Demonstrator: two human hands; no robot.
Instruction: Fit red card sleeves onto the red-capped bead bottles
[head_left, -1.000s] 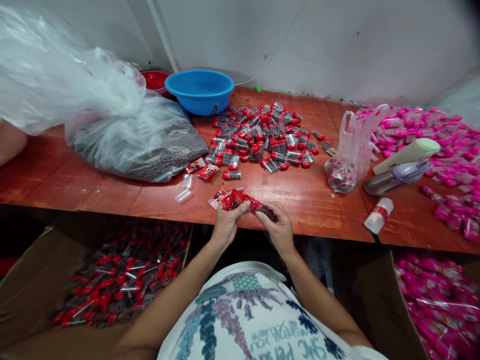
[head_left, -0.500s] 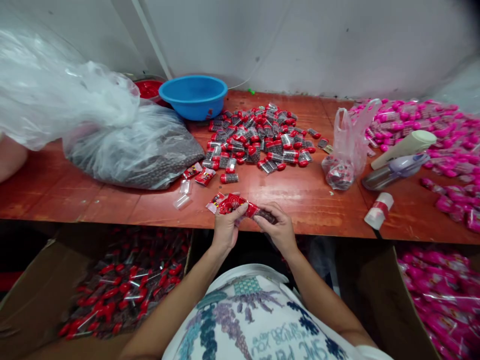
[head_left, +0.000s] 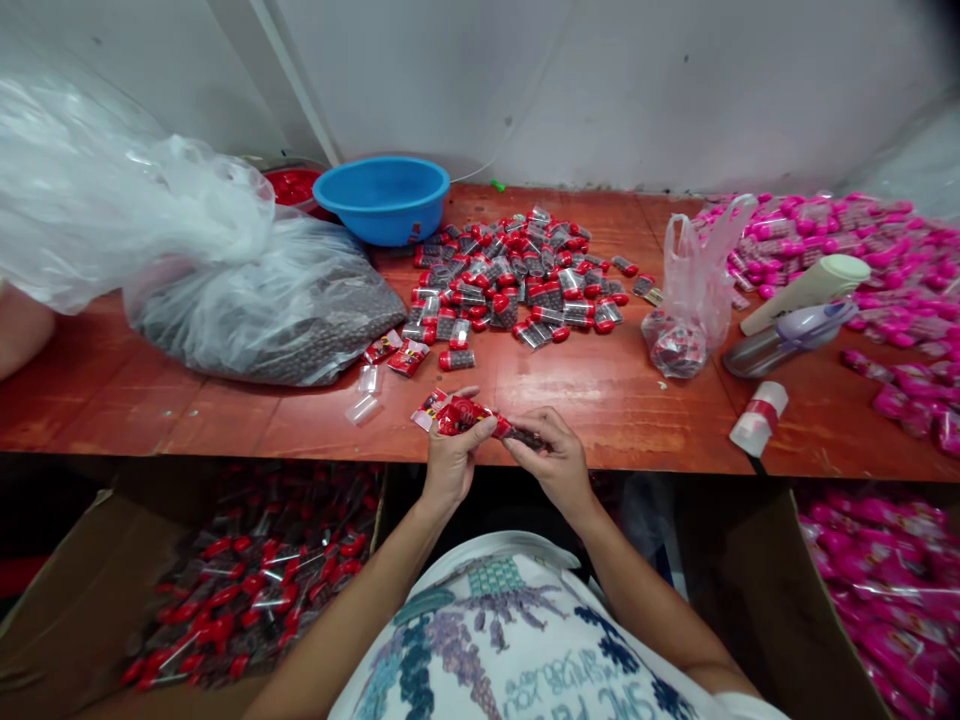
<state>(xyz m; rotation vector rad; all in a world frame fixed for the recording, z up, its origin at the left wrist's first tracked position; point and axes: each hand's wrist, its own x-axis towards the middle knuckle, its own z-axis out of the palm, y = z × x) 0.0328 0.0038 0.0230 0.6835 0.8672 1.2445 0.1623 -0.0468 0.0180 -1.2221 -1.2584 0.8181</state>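
Head camera: reddish table point(head_left: 615, 385) meets pale wall point(head_left: 600, 90)

Landmark: translucent carrier bag point(head_left: 697, 275). Just right of it: cream tumbler point(head_left: 808, 293), purple-lidded bottle point(head_left: 787, 340). Behind-right: heap of pink items point(head_left: 847, 240). Front-right: white roll with red band point(head_left: 760, 418). Far left: blue basin point(head_left: 381, 215), red bowl point(head_left: 322, 211) beside it. Below-right: pink packs point(head_left: 892, 590).

This looks like a packing workshop. A long reddish-brown desk point(head_left: 622, 400) carries a bulging translucent plastic sack point(head_left: 270, 310) and heaps of small red-capped clear plastic tubes point(head_left: 525, 268) and bright pink plastic pieces point(head_left: 844, 235); open brown cardboard boxes point(head_left: 67, 600) below hold more red and pink goods.
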